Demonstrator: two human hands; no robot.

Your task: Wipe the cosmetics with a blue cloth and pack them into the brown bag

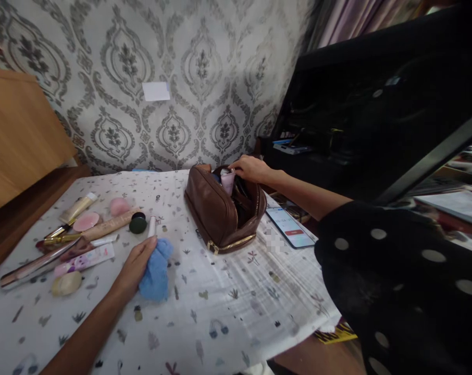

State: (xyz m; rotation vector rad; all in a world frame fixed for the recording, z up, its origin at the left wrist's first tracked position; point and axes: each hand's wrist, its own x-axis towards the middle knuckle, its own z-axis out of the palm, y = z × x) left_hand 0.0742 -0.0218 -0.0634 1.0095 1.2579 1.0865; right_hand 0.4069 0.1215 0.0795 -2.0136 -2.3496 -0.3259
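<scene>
My left hand point(136, 263) is closed on a crumpled blue cloth point(157, 271) above the patterned tablecloth. A slim white tube point(152, 226) stands out just past its fingertips; I cannot tell whether the hand holds it. My right hand point(251, 169) is at the far end of an unzipped brown toiletry bag point(216, 213), its fingers pinched at the top of a pale pink tube point(227, 181) in the opening. Other dark contents deeper in the bag are hard to make out.
Left of my left hand lie a round dark green jar point(138, 223), a pink sponge point(119, 206), a pink round puff point(86, 222), a floral tube point(85, 260), a cream round item point(66, 284) and several brushes and tubes. A lit phone point(290, 227) lies right of the bag.
</scene>
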